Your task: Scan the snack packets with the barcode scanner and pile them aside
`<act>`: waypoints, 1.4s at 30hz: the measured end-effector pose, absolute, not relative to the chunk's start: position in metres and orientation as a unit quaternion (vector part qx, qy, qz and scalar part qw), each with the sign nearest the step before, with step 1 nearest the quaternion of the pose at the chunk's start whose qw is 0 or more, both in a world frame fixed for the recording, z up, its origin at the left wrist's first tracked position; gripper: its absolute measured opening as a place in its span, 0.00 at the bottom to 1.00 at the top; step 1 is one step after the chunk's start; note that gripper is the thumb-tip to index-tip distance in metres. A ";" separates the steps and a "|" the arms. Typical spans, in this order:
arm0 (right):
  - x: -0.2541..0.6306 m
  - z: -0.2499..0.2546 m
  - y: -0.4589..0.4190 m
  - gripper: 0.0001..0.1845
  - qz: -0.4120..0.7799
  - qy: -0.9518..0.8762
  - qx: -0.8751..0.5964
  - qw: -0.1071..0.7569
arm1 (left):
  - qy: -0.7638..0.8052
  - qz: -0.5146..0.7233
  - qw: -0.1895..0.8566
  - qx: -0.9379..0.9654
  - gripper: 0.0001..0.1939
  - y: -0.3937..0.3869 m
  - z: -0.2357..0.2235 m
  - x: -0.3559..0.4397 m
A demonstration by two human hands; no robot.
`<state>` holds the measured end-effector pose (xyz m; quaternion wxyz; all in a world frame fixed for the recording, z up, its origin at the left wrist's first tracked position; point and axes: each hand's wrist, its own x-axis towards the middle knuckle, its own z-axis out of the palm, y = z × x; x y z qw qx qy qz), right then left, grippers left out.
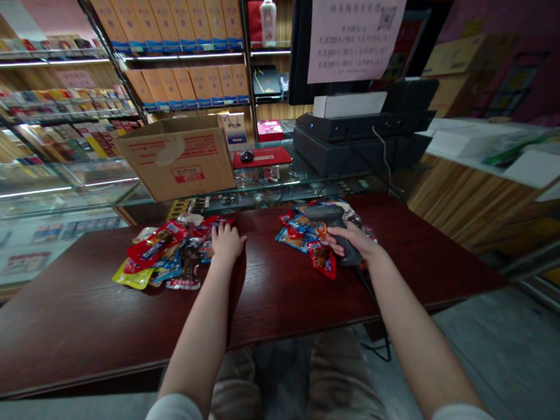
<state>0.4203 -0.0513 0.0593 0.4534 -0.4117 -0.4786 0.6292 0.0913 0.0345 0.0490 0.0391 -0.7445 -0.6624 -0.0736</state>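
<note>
My left hand (226, 241) rests at the right edge of a pile of snack packets (164, 248), its fingers spread and the thumb out to the side. Red, blue, yellow and clear wrappers lie heaped together there. In my right hand (358, 241) is a dark handheld barcode scanner (325, 214), gripped by its handle. Its head points left, over a second, smaller heap of packets (290, 231). A red packet (322, 259) lies at the near side of that heap. Part of the smaller heap is hidden behind the scanner and my hand.
Both heaps are on a dark red wooden table (269, 296). Behind it, a glass counter bears an open cardboard box (181, 161), a mouse (246, 156) on a red mat, and a cash register (364, 139). The scanner's cable (377, 304) hangs over the table's front edge. Stocked shelves stand behind.
</note>
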 end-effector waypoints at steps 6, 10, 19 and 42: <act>0.418 0.064 -0.054 0.19 0.622 -0.479 -0.415 0.460 | -0.719 -0.149 0.050 -0.677 0.26 0.035 0.037 0.083; 0.418 0.063 -0.053 0.19 0.623 -0.482 -0.417 0.453 | -0.710 -0.203 0.099 -0.667 0.25 0.030 0.036 0.095; 0.423 0.065 -0.053 0.21 0.629 -0.440 -0.426 0.478 | -0.550 -0.183 -0.066 -0.812 0.27 0.018 0.018 0.162; 0.422 0.067 -0.056 0.22 0.628 -0.449 -0.416 0.481 | -0.451 -0.472 -0.442 -0.615 0.05 0.040 0.019 0.151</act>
